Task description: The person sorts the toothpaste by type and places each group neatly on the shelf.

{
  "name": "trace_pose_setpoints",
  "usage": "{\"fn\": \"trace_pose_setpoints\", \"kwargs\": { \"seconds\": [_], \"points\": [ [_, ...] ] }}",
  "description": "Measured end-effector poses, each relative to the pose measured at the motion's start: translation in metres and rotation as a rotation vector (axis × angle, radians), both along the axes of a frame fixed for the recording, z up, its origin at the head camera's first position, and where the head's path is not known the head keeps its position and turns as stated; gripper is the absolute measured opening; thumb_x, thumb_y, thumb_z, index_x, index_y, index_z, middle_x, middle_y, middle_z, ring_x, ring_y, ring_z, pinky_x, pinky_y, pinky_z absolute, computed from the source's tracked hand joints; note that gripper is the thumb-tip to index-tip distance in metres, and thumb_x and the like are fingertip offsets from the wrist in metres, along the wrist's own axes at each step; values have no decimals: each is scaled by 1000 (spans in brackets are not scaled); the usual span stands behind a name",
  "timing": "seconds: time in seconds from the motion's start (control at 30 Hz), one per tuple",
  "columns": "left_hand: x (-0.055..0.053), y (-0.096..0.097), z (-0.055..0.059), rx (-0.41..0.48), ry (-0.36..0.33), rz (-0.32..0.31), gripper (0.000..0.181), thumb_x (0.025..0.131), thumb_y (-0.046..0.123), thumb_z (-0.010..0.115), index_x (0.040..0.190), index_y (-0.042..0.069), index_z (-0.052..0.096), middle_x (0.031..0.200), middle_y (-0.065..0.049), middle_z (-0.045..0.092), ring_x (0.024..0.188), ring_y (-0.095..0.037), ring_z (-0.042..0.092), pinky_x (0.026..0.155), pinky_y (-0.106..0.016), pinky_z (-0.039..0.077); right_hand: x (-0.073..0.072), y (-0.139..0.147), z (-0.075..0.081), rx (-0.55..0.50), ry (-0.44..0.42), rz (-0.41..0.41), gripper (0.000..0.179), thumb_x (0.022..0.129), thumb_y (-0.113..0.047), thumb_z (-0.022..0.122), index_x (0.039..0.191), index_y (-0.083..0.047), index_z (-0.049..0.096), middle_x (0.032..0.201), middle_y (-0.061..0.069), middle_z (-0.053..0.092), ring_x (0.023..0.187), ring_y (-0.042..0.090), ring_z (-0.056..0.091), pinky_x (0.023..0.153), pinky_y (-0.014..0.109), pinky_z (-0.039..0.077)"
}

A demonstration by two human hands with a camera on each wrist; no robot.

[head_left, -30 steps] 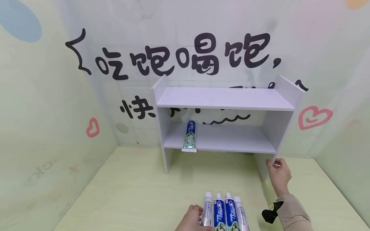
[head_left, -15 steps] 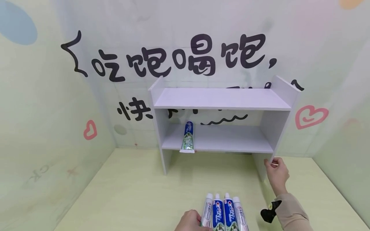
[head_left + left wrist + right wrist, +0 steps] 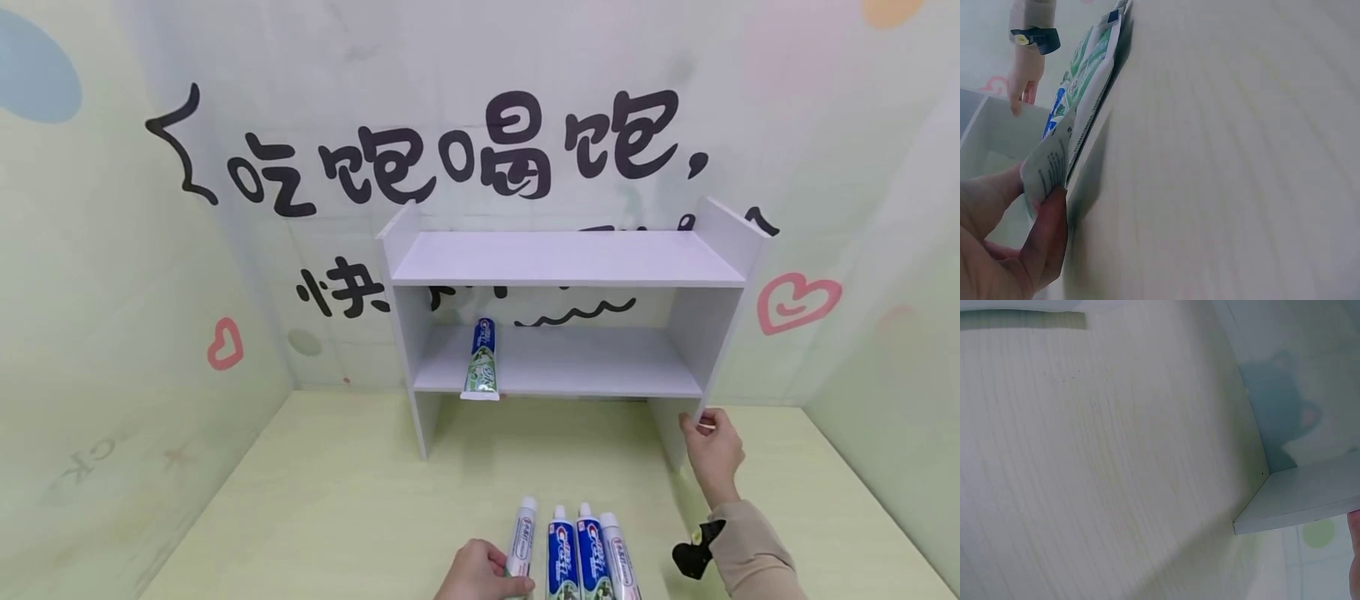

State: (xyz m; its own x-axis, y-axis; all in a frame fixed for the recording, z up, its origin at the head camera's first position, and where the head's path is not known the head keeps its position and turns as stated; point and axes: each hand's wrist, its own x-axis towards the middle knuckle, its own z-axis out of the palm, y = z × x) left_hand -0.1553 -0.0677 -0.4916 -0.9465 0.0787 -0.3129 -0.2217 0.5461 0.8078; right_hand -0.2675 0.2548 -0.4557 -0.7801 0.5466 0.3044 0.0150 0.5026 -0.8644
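Observation:
At the front of the table, my left hand (image 3: 476, 571) pinches a white toothpaste tube (image 3: 522, 537) between thumb and fingers. In the left wrist view the fingers hold the flat crimped end of this toothpaste tube (image 3: 1047, 165), which is lifted slightly at that end. Just right of it lie two blue-and-green toothpaste tubes (image 3: 561, 554) and another white tube (image 3: 620, 558), side by side. My right hand (image 3: 716, 454) grips the front edge of the right side panel of a white shelf (image 3: 570, 260); the right wrist view shows only a sliver of this hand (image 3: 1355, 556) beside the panel (image 3: 1297, 497).
On the shelf's middle board, toward the left, lies a blue-and-green toothpaste tube (image 3: 482, 360), its crimped end jutting past the front edge. The shelf stands on a pale wood-grain table (image 3: 315, 500). Printed walls (image 3: 225, 292) enclose the back and both sides.
My left hand has drawn the white tube leftward, opening a gap between it and the blue tubes. The right hand keeps its grip on the shelf panel. The head view has shifted slightly.

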Motion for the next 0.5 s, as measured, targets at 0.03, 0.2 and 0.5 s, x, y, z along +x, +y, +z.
{"fn": "trace_pose_setpoints", "kwargs": {
  "seconds": [0.03, 0.2, 0.5],
  "points": [
    [-1, -2, 1, 10, 18, -9, 43, 66, 27, 81, 87, 0, 55, 74, -5, 56, 66, -15, 54, 59, -30, 48, 0, 0, 0, 2, -1, 2, 25, 84, -15, 60, 99, 4, 54, 99, 28, 61, 55, -25, 30, 86, 48, 31],
    [-5, -8, 9, 80, 71, -29, 42, 66, 24, 80, 88, -4, 57, 75, -7, 56, 65, -15, 54, 59, -29, 51, 0, 1, 0, 13, -15, -3, 25, 84, -17, 60, 99, 3, 54, 99, 28, 61, 55, -26, 29, 84, 47, 30],
    [-30, -17, 22, 79, 131, 9, 47, 67, 25, 79, 93, -7, 56, 77, -8, 59, 64, -14, 56, 59, -26, 53, 0, 0, 1, -1, -21, 4, 25, 85, -17, 60, 99, 3, 53, 99, 28, 61, 55, -25, 30, 87, 50, 29]
  ]
}}
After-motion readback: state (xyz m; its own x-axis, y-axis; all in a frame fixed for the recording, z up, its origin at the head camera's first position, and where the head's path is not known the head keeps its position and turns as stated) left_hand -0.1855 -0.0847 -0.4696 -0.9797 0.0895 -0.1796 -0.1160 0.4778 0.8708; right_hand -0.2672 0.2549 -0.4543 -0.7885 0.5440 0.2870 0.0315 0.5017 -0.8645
